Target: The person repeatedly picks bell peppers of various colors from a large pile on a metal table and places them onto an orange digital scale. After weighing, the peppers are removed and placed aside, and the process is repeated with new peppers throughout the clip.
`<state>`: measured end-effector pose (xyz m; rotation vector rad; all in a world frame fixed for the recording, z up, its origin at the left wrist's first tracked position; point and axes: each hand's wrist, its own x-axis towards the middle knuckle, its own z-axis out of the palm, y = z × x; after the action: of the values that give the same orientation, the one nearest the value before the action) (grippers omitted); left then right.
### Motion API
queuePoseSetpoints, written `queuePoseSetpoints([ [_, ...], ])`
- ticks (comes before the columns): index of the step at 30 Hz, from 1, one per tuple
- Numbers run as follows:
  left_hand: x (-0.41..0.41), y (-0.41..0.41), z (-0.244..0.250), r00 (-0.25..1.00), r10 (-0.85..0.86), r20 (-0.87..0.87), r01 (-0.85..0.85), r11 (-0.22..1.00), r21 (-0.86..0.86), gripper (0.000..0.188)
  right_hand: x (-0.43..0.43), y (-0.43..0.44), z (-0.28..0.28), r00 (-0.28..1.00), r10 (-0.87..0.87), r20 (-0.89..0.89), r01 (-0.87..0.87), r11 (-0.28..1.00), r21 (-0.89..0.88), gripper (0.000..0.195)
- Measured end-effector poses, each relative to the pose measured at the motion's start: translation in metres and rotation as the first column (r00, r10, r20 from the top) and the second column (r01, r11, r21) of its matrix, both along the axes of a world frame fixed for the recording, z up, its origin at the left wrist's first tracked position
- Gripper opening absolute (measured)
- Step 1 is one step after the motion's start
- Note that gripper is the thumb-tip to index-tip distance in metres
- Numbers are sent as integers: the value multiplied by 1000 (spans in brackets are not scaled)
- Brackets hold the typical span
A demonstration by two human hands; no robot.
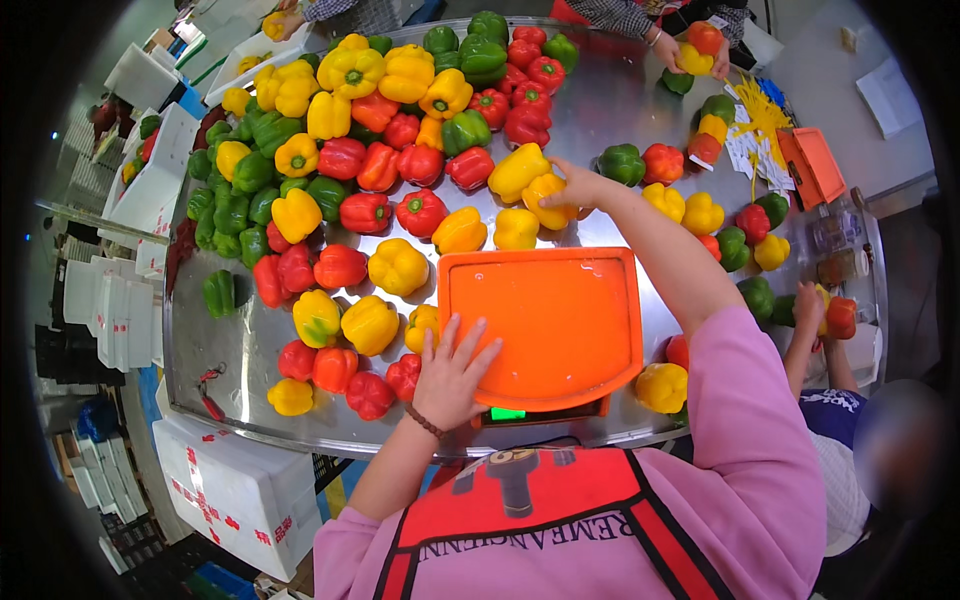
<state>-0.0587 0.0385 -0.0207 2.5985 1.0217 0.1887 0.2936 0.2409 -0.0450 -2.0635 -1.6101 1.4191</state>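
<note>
My right hand (589, 186) grips a yellow bell pepper (546, 201) beyond the tray, its thumb and fingers around the fruit. Another yellow pepper (517, 172) lies against it, and a third yellow pepper (516, 229) sits just nearer to me. My left hand (454, 375) rests with spread fingers on the left front edge of an orange plastic tray (555, 322) and holds nothing. The tray bears no peppers. It sits on a digital scale whose green-lit display (508, 413) shows below the tray's front rim. A red pepper (403, 376) lies beside my left hand.
Red, yellow and green peppers (356, 71) are heaped on the steel table (585, 97). At right are yellow ties with white tags (757, 127) and a second orange scale tray (817, 161). Co-workers' hands (664, 49) hold peppers. A white foam box (232, 480) stands front left.
</note>
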Motion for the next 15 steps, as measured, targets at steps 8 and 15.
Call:
queuePoseSetpoints([
  [8, 12, 18, -10, 999, 32, 41, -35, 998, 57, 99, 7, -7, 6, 975, 7, 221, -22, 997, 67, 112],
  [15, 21, 8, 19, 853, 149, 500, -143, 988, -51, 108, -9, -64, 103, 983, 134, 128, -182, 817, 547, 97],
])
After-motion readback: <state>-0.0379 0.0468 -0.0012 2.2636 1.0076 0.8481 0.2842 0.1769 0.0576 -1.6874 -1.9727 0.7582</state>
